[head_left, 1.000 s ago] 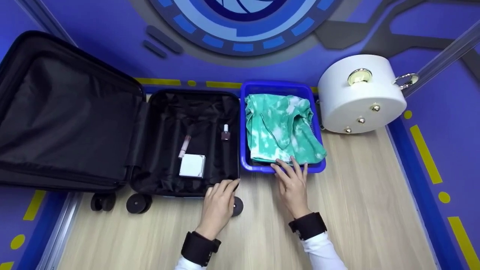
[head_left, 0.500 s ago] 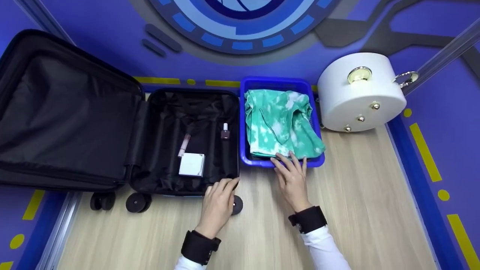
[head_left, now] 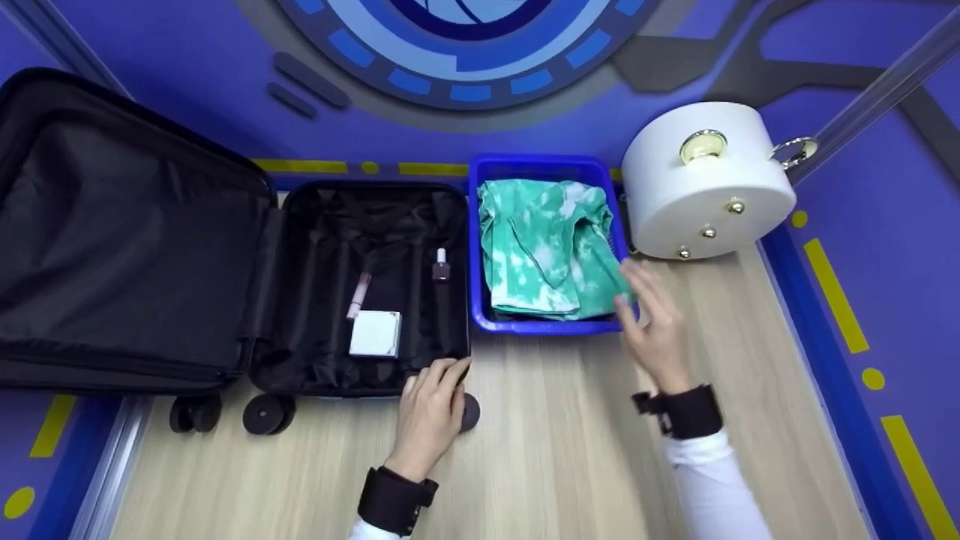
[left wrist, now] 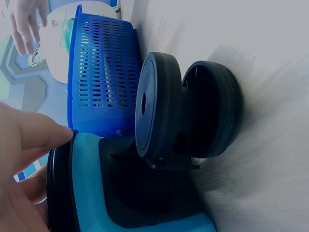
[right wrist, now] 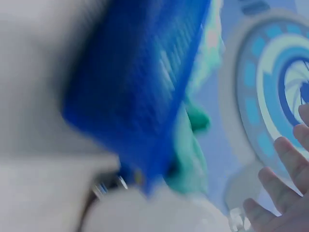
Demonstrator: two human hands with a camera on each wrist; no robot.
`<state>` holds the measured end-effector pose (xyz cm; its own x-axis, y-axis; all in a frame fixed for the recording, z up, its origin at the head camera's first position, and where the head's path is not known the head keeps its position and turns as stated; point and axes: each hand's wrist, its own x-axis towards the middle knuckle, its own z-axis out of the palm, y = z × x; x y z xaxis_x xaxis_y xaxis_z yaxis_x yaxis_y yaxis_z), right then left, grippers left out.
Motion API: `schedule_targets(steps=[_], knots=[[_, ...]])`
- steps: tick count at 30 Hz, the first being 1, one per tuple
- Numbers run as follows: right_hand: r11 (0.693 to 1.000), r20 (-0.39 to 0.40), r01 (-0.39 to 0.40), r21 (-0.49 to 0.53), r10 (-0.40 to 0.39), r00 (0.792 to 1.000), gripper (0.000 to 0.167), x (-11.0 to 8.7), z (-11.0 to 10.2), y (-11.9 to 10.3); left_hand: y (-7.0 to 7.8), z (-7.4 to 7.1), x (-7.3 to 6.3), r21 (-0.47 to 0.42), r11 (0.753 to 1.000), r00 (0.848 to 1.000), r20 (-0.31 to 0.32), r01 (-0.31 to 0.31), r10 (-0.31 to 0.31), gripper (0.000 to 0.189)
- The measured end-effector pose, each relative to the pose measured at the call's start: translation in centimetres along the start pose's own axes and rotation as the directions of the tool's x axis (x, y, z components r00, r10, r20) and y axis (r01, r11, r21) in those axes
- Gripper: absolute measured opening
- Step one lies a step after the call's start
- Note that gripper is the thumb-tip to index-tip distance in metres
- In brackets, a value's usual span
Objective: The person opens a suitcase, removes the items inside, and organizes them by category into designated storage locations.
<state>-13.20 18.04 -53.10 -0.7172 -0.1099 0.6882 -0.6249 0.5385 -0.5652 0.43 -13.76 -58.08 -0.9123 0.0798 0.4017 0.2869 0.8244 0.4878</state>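
My left hand [head_left: 430,416] grips the front right rim of an open black-lined suitcase [head_left: 322,367]; in the left wrist view the thumb [left wrist: 50,131] lies along its zipper edge, beside the blue shell [left wrist: 89,183]. My right hand [head_left: 656,330], fingers spread and holding nothing, is by the front right corner of a blue plastic basket [head_left: 517,328]. Folded green-and-white tie-dye cloth [head_left: 536,247] with a drawstring lies in the basket. In the suitcase are a nail polish bottle [head_left: 441,270], a pink lip gloss tube [head_left: 358,295] and a white square box [head_left: 375,334].
A white round bag [head_left: 709,180] with gold studs and a ring stands right of the basket against the wall. The suitcase's raised lid [head_left: 127,232] leans at the left. Black wheels [head_left: 266,414] stick out at the suitcase's front, over the wood-grain surface [head_left: 555,450].
My right hand has left the basket's front rim and moved right to its corner. The basket was pushed slightly away toward the wall. My left hand keeps its place on the suitcase rim.
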Motion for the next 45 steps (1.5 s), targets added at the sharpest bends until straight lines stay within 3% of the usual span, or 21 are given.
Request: schedule_targets(steps=[3,7,11,15,16,20,22,24,28,35,40,45], knots=[[0.999,-0.008,-0.029,-0.039,0.029,1.000,0.042,3.4,-2.0,1.8,-0.1,0.0,-0.2,0.005,1.000,1.000,-0.013,0.000,0.000,0.044],[0.985,0.003,-0.145,-0.092,0.146,0.989,0.041,7.8,-4.6,4.9,-0.1,0.1,-0.3,0.009,1.000,1.000,-0.018,-0.002,0.002,0.045],[0.949,-0.010,-0.249,-0.193,0.252,0.968,0.040,11.6,-7.3,8.3,0.0,0.1,-0.3,0.005,1.000,1.000,-0.016,-0.008,0.009,0.046],[0.882,-0.030,-0.341,-0.325,0.351,0.936,0.045,14.5,-10.0,11.0,0.1,0.3,-0.2,0.003,1.000,1.000,-0.011,-0.009,0.009,0.046],[0.857,-0.021,-0.368,-0.359,0.387,0.922,0.047,15.1,-10.7,11.6,0.1,0.3,-0.2,0.002,1.000,1.000,-0.010,-0.007,0.008,0.046],[0.742,0.026,-0.495,-0.453,0.566,0.824,0.061,16.8,-13.0,13.3,0.2,0.3,-0.2,-0.003,1.000,1.000,-0.004,-0.004,0.004,0.045],[0.708,0.048,-0.534,-0.463,0.621,0.782,0.065,17.4,-13.8,13.9,0.3,0.3,-0.1,-0.004,1.000,1.000,0.000,-0.002,0.002,0.045],[0.692,0.051,-0.567,-0.447,0.653,0.756,0.067,17.7,-14.3,14.3,0.3,0.2,0.0,-0.003,1.000,1.000,0.000,-0.003,0.003,0.045],[0.700,0.023,-0.593,-0.398,0.654,0.756,0.065,18.1,-14.5,14.9,0.3,0.3,0.2,0.000,1.000,1.000,-0.005,-0.006,0.006,0.046],[0.668,-0.038,-0.638,-0.384,0.679,0.733,0.061,18.3,-14.4,15.0,0.2,0.3,0.2,0.004,1.000,1.000,-0.014,-0.017,0.017,0.045],[0.653,-0.035,-0.636,-0.412,0.686,0.727,0.058,18.0,-14.4,15.0,0.0,0.4,0.1,0.007,1.000,1.000,-0.023,-0.013,0.013,0.045],[0.664,-0.011,-0.619,-0.419,0.678,0.735,0.048,17.2,-14.5,14.9,-0.1,0.3,0.1,0.013,1.000,0.999,-0.031,-0.007,0.007,0.045]])
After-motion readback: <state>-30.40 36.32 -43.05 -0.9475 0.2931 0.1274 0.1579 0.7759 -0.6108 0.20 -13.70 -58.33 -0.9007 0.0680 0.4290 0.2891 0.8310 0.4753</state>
